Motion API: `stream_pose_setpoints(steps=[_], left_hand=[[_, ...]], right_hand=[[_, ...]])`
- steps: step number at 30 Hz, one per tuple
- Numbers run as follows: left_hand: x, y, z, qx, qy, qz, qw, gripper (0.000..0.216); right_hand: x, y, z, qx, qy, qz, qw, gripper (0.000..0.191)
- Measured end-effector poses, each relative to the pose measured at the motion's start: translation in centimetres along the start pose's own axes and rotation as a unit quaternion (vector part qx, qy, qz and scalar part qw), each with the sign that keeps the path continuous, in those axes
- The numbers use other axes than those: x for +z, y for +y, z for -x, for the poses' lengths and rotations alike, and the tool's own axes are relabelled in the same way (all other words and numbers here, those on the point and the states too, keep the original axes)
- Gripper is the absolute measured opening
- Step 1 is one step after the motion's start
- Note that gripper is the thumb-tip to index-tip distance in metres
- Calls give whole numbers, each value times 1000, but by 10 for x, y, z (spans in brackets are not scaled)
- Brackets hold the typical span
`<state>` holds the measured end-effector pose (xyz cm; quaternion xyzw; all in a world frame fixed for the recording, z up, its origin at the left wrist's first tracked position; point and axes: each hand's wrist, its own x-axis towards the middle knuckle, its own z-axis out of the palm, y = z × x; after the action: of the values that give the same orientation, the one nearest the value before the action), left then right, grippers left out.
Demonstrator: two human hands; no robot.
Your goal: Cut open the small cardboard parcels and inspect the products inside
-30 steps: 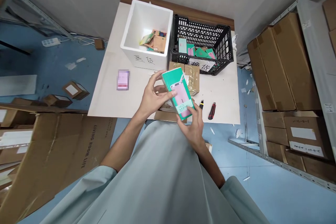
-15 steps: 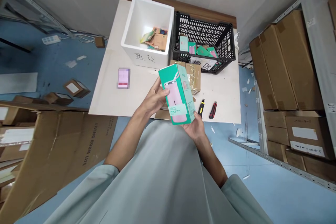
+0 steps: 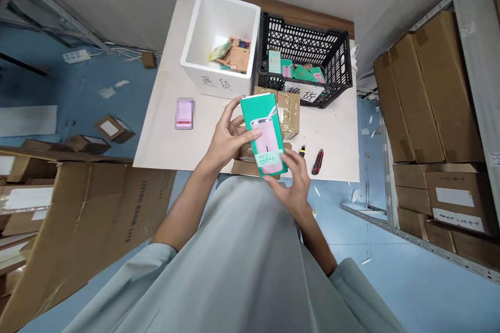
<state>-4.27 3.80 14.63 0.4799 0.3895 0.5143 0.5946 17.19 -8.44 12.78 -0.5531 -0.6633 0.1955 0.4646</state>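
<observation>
Between my two hands is a green product box point(image 3: 269, 141) with a pink device printed on its front, held above the table's near edge. My left hand point(image 3: 228, 138) grips its left side, thumb on the front face and fingers behind. At the lower right corner my right hand point(image 3: 292, 182) closes on the box. Beneath and behind it lie an opened brown carton point(image 3: 245, 167), partly hidden, and a taped cardboard box point(image 3: 289, 114). To the right are a red and black utility knife point(image 3: 317, 162) and a yellow and black cutter point(image 3: 302, 151), partly covered by my right hand.
A white foam box point(image 3: 226, 83) holding small packets stands at the back of the table point(image 3: 156, 140). Beside it a black plastic crate point(image 3: 332, 70) holds several green boxes. A blurred pink item point(image 3: 185, 113) lies left. Cardboard boxes point(image 3: 441, 93) fill the right shelf.
The green box has turned so its front faces me and its right side no longer shows. My right hand has shifted up onto its lower right corner, over part of the yellow cutter.
</observation>
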Motion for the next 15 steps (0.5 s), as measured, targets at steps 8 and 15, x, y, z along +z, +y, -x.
stream_pose_setpoints(steps=[8,15], left_hand=[[6,-2,5,-22,20,-6,1000,128],[10,-1,12,-52,42,9,998,125]], right_hand=[[13,-8,6,74,-31,54,995,68],[16,-18,0,312,-21,-206,927,69]])
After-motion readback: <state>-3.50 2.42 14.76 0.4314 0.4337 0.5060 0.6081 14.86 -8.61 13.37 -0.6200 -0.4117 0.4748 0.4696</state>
